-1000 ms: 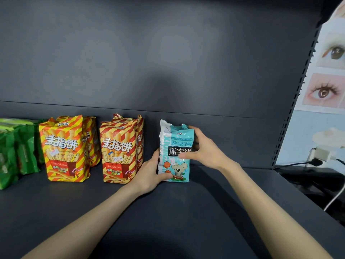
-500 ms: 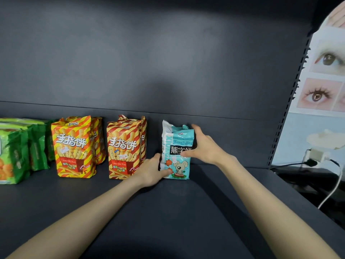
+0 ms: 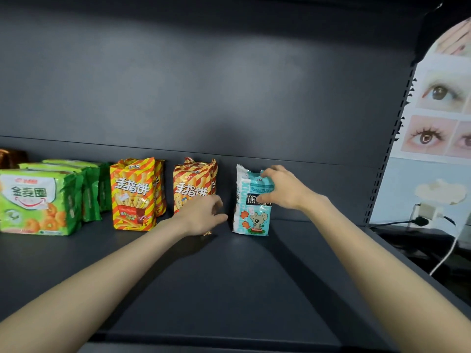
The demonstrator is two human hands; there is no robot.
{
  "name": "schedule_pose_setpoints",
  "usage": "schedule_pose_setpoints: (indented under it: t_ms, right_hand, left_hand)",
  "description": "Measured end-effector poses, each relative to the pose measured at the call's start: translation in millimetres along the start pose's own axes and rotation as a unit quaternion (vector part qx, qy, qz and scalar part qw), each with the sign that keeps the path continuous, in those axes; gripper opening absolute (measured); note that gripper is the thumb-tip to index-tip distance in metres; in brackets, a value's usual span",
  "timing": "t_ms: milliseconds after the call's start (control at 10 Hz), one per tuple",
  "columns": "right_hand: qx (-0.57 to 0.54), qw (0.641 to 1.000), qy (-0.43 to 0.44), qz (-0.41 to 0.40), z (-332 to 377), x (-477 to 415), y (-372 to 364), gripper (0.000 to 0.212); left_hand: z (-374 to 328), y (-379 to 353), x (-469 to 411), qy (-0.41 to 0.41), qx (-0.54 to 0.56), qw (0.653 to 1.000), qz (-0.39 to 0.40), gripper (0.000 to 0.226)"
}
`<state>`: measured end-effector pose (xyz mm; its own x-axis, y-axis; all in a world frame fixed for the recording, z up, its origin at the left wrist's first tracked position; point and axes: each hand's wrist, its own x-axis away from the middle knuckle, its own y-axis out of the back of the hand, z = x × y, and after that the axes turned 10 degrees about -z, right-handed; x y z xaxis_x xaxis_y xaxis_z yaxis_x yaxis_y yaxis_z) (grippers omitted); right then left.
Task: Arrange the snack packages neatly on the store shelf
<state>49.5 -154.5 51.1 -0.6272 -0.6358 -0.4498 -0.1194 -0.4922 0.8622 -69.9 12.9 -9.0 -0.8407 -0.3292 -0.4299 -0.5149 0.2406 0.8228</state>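
The left hand (image 3: 204,215) hangs slack, holding nothing, before a striped pack (image 3: 190,184). Further in, the right hand (image 3: 283,191) pinches the upright blue pack (image 3: 251,220) near the back edge of the shelf (image 3: 229,289), apparently squaring it. Next, I'd say, nudge it leftward into line.

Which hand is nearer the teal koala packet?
Right. The right hand grips the teal koala packet at its upper right; the left hand is clear of it to the left, in front of a striped packet.

Dim overall; soft light from above, perhaps slightly in front, pools on back panel (image 3: 204,72). Arms (image 3: 382,263) cast faint shadows on shelf (image 3: 229,289). Left hand (image 3: 204,215) motion-blurred. Edges bowed by wide lens.
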Motion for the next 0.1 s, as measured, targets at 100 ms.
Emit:
schedule_pose_setpoints:
  t_ms: [100]
  right_hand:
    - [0.013,1.0,0.004,-0.01,21.6,2.0,6.9,0.059]
  left_hand:
    - [8.9,25.8,6.4,-0.013,-0.025,0.999,-0.037,0.042]
